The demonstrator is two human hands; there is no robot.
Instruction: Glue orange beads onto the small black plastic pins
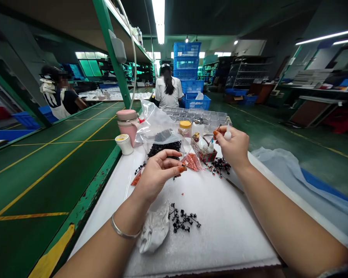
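My left hand (161, 170) is raised over the white table, thumb and fingertips pinched on a tiny dark piece too small to make out. On the right, my right hand (234, 146) is closed round a small white dropper bottle (227, 134); a thin dark stem also shows by its fingertips. Beside that hand is a small patterned box (208, 155) with little bottles in it. A bag of red bits (192, 161) lies between the hands. Nearer me, several black branched pieces (184, 220) lie next to a crumpled white cloth (155, 227).
More black pieces (220, 166) lie by a thin stick (234, 185) at right. A clear bag (155, 123), a pink cup (127, 125), a white tub (123, 144) and a yellow-lidded jar (185, 128) stand behind. A green conveyor (60, 154) runs left. Two people sit beyond.
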